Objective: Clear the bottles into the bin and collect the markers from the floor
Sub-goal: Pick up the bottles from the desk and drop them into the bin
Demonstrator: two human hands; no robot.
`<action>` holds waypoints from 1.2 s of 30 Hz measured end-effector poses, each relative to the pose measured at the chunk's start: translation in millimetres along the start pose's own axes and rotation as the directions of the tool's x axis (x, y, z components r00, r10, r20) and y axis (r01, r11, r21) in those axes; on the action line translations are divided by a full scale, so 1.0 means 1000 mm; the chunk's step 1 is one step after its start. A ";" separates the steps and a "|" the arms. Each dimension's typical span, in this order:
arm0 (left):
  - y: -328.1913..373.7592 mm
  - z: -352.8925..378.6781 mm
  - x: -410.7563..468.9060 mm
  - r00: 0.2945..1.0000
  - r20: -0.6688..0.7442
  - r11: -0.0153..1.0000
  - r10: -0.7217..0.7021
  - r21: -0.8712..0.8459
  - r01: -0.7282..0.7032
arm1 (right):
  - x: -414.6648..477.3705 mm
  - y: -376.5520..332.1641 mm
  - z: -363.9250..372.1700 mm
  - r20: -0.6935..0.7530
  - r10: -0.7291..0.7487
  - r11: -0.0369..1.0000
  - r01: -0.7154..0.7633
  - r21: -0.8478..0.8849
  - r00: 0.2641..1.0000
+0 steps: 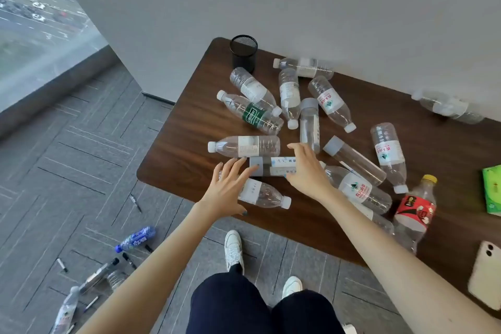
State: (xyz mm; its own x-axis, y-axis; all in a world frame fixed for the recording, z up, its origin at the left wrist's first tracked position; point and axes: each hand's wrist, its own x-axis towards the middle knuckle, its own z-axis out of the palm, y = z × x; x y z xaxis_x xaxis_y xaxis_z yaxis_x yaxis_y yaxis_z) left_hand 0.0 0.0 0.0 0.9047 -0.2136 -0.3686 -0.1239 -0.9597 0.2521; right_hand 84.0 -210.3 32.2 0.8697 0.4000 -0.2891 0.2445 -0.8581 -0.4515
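Both hands [267,179] spread, grey-capped bottle [272,166] lying between them

Head view: looking steeply down – close over the table [189,144] edge, carpet [67,171] showing at left.

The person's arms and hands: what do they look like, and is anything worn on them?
Both forearms are bare, with no sleeves in view. The left hand and the right hand carry no glove, and I see no watch, bracelet or ring. The fingernails are painted in a dark blue-grey shade, clearest on the left thumb. The fingers are slim.
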 end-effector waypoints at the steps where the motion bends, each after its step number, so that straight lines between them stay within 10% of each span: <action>1: -0.003 0.004 0.003 1.000 0.004 0.998 0.019 0.052 -0.019 | 0.002 0.000 0.003 -0.011 0.016 1.000 -0.016 -0.016 1.000; 16: -0.063 0.022 0.019 0.967 -0.227 0.993 0.118 0.035 -0.112 | 0.022 0.001 0.022 -0.006 0.125 0.989 -0.125 -0.084 0.992; 26: -0.102 -0.029 -0.018 0.920 -0.288 0.945 -0.266 -0.265 0.191 | 0.021 0.000 0.039 0.062 0.162 0.971 -0.147 -0.189 0.985; 36: -0.127 -0.028 -0.073 0.692 -0.228 0.633 -0.685 -0.657 0.410 | 0.024 0.005 0.065 0.018 0.123 0.927 -0.109 -0.358 0.992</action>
State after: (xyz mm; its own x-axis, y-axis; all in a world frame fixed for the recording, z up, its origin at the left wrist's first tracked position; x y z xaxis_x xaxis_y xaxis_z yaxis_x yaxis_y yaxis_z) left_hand -38.9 142.1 19.6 0.8039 0.5510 -0.2239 0.5602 -0.5750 0.5963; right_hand 78.3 -183.6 -31.7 0.8855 0.2969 -0.3575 0.2857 -0.9545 -0.0852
